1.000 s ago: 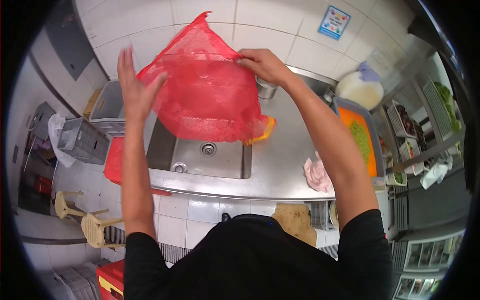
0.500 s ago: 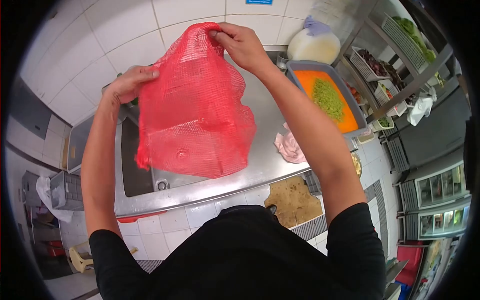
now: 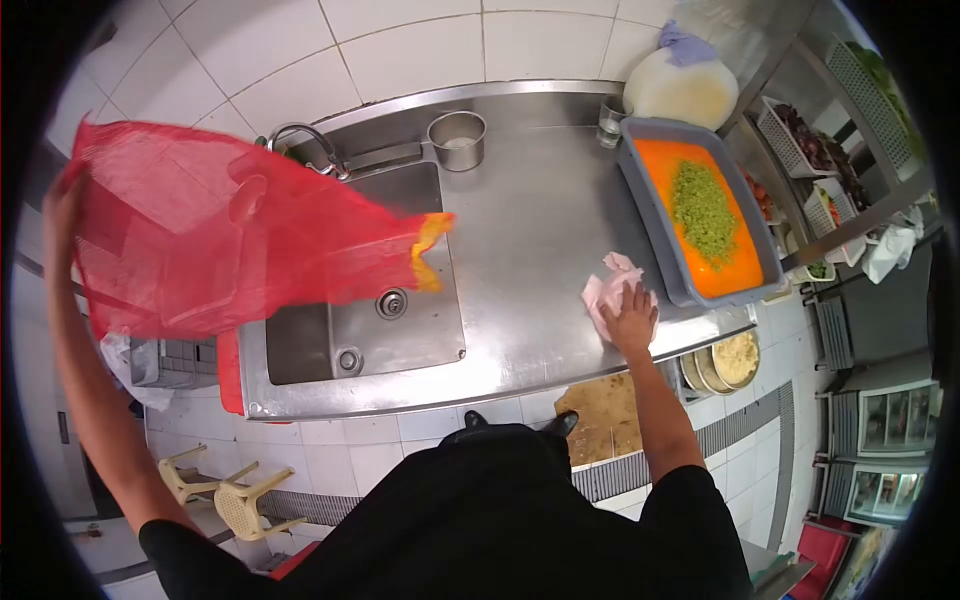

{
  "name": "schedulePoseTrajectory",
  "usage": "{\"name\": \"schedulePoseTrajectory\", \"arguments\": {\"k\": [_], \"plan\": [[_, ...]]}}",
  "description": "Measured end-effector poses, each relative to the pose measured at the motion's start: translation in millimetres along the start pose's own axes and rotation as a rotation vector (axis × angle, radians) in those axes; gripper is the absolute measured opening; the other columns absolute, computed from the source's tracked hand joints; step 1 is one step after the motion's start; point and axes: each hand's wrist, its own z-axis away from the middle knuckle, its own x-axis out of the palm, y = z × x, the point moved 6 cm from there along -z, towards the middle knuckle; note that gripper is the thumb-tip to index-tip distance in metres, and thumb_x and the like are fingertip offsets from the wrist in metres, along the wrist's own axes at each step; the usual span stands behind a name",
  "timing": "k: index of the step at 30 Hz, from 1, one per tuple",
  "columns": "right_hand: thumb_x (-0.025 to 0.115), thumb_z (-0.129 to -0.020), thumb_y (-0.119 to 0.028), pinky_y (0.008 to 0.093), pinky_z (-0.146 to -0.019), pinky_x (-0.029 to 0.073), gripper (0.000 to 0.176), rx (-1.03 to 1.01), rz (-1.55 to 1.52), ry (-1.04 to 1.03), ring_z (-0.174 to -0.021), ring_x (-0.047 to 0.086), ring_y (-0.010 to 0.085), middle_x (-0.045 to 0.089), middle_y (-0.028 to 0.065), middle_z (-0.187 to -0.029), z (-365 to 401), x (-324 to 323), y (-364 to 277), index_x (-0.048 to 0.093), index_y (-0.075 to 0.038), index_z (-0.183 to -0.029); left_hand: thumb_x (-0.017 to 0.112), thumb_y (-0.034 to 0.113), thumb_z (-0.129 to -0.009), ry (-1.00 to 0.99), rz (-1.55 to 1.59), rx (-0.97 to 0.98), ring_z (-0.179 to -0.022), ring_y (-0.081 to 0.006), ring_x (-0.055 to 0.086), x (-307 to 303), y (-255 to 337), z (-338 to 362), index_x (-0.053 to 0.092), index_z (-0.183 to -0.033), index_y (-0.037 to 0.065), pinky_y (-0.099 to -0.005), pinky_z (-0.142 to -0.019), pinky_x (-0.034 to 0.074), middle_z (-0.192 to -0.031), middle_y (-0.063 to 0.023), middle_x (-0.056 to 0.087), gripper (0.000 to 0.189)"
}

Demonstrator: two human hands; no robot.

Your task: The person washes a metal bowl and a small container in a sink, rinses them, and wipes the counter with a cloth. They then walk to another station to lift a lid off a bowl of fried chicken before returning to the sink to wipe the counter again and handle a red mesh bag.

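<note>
**Left hand** (image 3: 62, 205): raised off the worktop's left end, fingers closed on the edge of the bag. Blur hides the exact grip.

**Bag** (image 3: 220, 240): red netting, held in the air and stretched sideways. It reaches from the left hand to above the sink, and its yellow-trimmed end hangs over the sink's right side. It touches nothing but the hand. It hides the sink's left part and the worktop's left end, and the tap shows through the netting.

**Right hand** (image 3: 632, 318): palm down on the cloth near the worktop's front edge, toward the right end. The fingers are loosely spread and grip nothing.

**Cloth** (image 3: 608, 285): pink and crumpled, lying on the worktop just beside the tray's front left corner, partly under the right hand.

**Worktop** (image 3: 530, 220): stainless steel, set against a tiled wall.

**Sink** (image 3: 400, 320): set into the worktop's left half, with two drain holes showing.

**Tap** (image 3: 300, 140): at the sink's back edge, its spout curved.

**Pot** (image 3: 457, 140): small, metal and upright, at the back edge just right of the tap.

**Glass** (image 3: 610, 120): at the back edge, touching or just beside the tray's back left corner.

**Tray** (image 3: 640, 200): grey, along the right end, filled with orange matter and a green heap in the middle.

**White bundle** (image 3: 685, 95): at the back right corner, with a purple rag on top.

**Bowls** (image 3: 725, 362): stacked below the worktop's front right corner.

**Crate** (image 3: 165, 360): grey, on the floor left of the worktop.

**Chairs** (image 3: 230, 490): pale plastic, on the floor at the front left.

**Mat** (image 3: 600, 410): brown, on the floor below the front edge.
</note>
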Motion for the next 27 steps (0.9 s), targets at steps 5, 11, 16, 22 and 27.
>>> {"name": "schedulePoseTrajectory", "arguments": {"k": [5,11,16,22,27], "plan": [[0.04,-0.094,-0.048,0.054,-0.11,0.02,0.06,0.097,0.102,0.124,-0.136,0.031,0.0319,0.041,0.0152,-0.142,-66.5,46.8,-66.3,0.041,-0.006,-0.138,0.053,0.002,-0.079,0.29,0.084,-0.029,-0.048,-0.0149,0.05,-71.6,124.1,47.0,0.064,-0.111,-0.007,-0.027,-0.038,0.038,-0.083,-0.0132,0.066,0.035],[0.053,-0.08,-0.01,0.0384,-0.093,0.042,0.022,-0.535,-0.639,0.045,-0.097,0.059,0.0256,0.065,0.0099,-0.106,-9.5,40.6,-328.2,0.065,-0.007,-0.098,0.053,0.026,-0.093,-0.133,-0.036,0.138,-0.059,-0.0089,0.049,39.1,48.2,24.1,0.064,-0.116,0.002,-0.0272,-0.054,0.04,-0.071,-0.0012,0.057,0.035],[0.052,-0.086,-0.014,0.0398,-0.083,0.05,0.028,-0.075,-1.188,-0.231,-0.094,0.064,0.0306,0.067,0.0151,-0.103,19.1,33.4,-303.2,0.063,-0.008,-0.111,0.055,0.023,-0.092,-0.197,0.068,-0.049,-0.055,-0.0057,0.046,81.6,17.6,59.6,0.064,-0.11,0.0,-0.0245,-0.05,0.037,-0.068,0.0022,0.054,0.03],[0.053,-0.089,-0.019,0.0401,-0.096,0.043,0.043,0.258,-0.874,0.265,-0.113,0.054,0.0361,0.055,0.0233,-0.125,19.5,-39.1,-33.4,0.051,0.003,-0.125,0.057,0.026,-0.093,-0.201,0.141,-0.266,-0.058,-0.0045,0.045,100.5,-64.9,116.1,0.063,-0.109,-0.001,-0.0234,-0.052,0.037,-0.071,0.0022,0.055,0.032],[0.053,-0.09,-0.036,0.0503,-0.106,0.03,0.059,0.102,-0.097,0.232,-0.125,0.04,0.0468,0.041,0.0332,-0.134,-37.0,14.2,-26.3,0.045,0.007,-0.131,0.058,0.026,-0.093,-0.212,0.189,-0.328,-0.072,-0.0073,0.052,109.0,-100.5,157.8,0.063,-0.109,-0.003,-0.0242,-0.065,0.043,-0.081,0.0003,0.06,0.033]]}}
